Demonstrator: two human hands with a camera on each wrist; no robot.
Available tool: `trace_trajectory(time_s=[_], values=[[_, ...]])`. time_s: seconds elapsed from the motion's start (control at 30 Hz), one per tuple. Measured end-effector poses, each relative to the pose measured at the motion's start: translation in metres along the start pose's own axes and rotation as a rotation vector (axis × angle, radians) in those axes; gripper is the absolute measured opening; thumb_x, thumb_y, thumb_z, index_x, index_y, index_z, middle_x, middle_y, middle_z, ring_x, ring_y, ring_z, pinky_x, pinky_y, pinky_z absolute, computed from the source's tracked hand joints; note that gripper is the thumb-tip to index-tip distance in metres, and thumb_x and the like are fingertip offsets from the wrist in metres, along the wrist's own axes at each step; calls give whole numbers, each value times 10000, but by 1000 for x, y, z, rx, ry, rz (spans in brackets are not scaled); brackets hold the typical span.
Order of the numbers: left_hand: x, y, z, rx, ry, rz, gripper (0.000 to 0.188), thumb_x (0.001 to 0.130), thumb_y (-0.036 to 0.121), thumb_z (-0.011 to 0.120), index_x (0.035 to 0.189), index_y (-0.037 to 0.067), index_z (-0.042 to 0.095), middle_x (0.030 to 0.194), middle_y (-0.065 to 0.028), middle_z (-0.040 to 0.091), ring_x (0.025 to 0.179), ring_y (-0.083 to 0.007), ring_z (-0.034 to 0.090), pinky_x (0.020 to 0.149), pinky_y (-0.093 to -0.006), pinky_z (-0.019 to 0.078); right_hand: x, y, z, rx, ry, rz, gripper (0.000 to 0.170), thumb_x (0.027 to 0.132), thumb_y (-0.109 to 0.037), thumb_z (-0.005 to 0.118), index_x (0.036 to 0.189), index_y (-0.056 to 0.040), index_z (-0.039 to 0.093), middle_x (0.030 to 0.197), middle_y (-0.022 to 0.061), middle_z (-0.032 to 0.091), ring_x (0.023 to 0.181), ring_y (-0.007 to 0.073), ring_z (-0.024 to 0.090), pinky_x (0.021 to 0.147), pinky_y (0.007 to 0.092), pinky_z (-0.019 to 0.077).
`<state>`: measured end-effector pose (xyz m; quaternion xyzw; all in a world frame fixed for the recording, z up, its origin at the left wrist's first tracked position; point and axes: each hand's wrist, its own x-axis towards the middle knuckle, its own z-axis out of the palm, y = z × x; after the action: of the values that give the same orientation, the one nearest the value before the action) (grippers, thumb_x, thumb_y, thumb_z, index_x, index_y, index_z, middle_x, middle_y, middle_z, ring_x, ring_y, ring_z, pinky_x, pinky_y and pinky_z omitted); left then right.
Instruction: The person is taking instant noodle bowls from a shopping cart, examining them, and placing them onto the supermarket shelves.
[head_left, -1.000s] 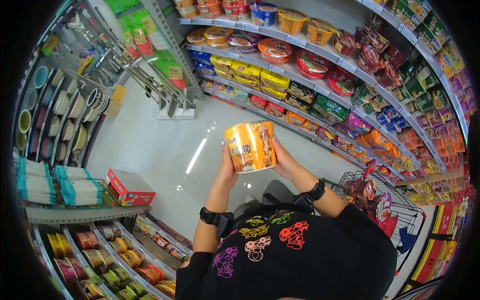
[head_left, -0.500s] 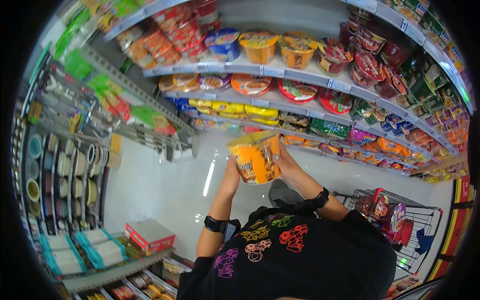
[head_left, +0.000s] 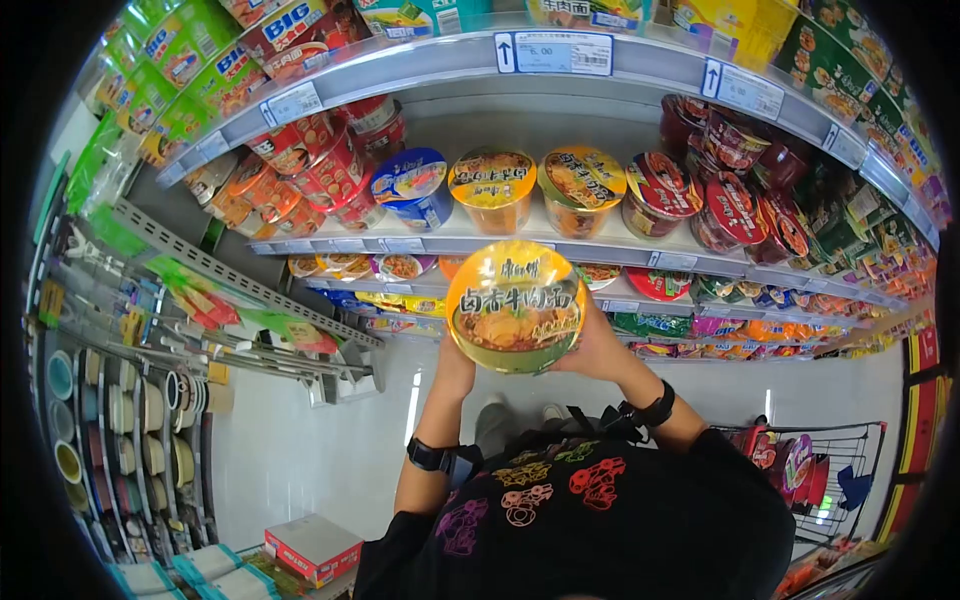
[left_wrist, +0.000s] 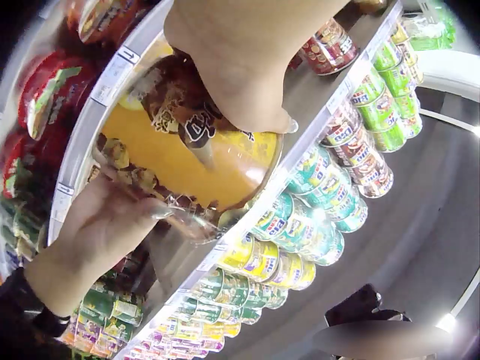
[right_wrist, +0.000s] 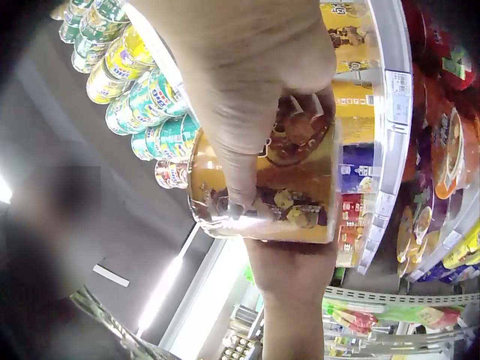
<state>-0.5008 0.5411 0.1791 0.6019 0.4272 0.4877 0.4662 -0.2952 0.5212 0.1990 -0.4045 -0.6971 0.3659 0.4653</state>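
In the middle of the head view, a round yellow-orange noodle bowl (head_left: 518, 315) is held up in front of the shelves, its printed lid with dark characters tipped towards the camera. The left hand (head_left: 456, 362) grasps it on the left side and the right hand (head_left: 598, 346) on the right; both sets of fingers are closed on the bowl, though most of them are hidden behind it. In both wrist views, a thumb lies along the bowl's side.

Behind it, a grey metal shelf (head_left: 620, 254) carries a row of cups: red cups (head_left: 318, 158) at the left, a blue cup (head_left: 412, 192), two yellow cups, one on the left (head_left: 492, 192) and one on the right (head_left: 582, 192), then dark red cups (head_left: 662, 196). The held bowl hides part of the lower shelves. Overhead, a protruding upper shelf edge (head_left: 650, 62) with price labels overhangs this row, with green cups (head_left: 165, 85) at the upper left.

At the lower right of the frame, a black wire shopping cart (head_left: 866, 428) holds red and purple cups (head_left: 792, 462). A red-and-grey cardboard box (head_left: 313, 548) sits at the lower left, below a rack of stacked bowls (head_left: 152, 455). Metal display hooks (head_left: 262, 358) jut in from the left, over the shiny pale floor (head_left: 285, 465).
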Motion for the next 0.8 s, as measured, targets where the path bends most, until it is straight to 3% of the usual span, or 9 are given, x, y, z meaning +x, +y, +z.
trace_trajectory(time_s=[0.07,0.2,0.23,0.33,0.37,0.47,0.6,0.63,0.8], values=[[26,1,-6,-103,-18,41,478,925,332,275,1167,-50,431,1107,-152,552,1032,-224,513,871,-331,406,20,-5,-2,-18,43,-15,1140,509,-213,832,1368,-14,109,1349,177,311,1251,295,317,1020,376,264],[78,15,-21,0,-52,205,419,905,266,305,1115,-63,457,1029,-175,591,974,-246,558,836,-337,428,65,-7,-8,-245,124,-107,1110,550,-223,808,1370,-11,91,1349,193,300,1257,316,303,1021,390,258],[96,16,-23,-106,-33,200,405,897,252,315,1107,-62,462,998,-183,602,945,-270,575,823,-343,436,78,-7,-10,-274,162,-168,1084,562,-228,799,1370,-16,109,1354,195,292,1257,330,296,1022,399,254],[133,37,-25,-103,-11,197,410,901,249,302,1119,-60,460,1034,-188,586,989,-265,555,857,-341,416,113,-3,-14,-289,257,-201,1061,571,-242,794,1368,-16,131,1359,198,286,1257,338,291,1022,403,249],[148,18,-30,-96,-29,260,440,931,263,236,1167,-51,435,1126,-175,541,1075,-238,498,914,-329,373,122,2,-14,-262,265,-209,1041,583,-250,787,1366,-14,143,1363,199,281,1262,334,284,1025,403,246],[181,8,-28,-448,-46,100,483,957,295,159,1218,-36,396,1210,-153,479,1140,-218,435,962,-316,326,147,9,-10,-243,307,-224,1024,593,-241,781,1364,-12,147,1358,194,289,1267,317,280,1027,403,242],[214,-17,-28,-569,-173,67,523,961,338,132,1248,-31,368,1272,-141,419,1184,-208,381,996,-310,283,163,22,-10,-178,305,-200,1013,637,-98,750,1380,-25,65,1367,147,262,1261,232,292,1039,360,250],[218,-13,-27,-453,-228,82,647,922,500,105,1329,22,262,1343,-125,342,1254,-231,310,1036,-342,235,166,21,-10,-138,287,-201,992,663,-71,722,1382,-34,40,1375,155,242,1262,237,288,1043,357,241],[241,-48,-27,-343,-299,73,602,940,461,159,1307,0,284,1321,-124,364,1222,-211,348,1016,-328,262,175,42,-10,-178,307,-123,923,700,-86,691,1365,-30,52,1340,171,282,1239,257,317,1029,363,258]])
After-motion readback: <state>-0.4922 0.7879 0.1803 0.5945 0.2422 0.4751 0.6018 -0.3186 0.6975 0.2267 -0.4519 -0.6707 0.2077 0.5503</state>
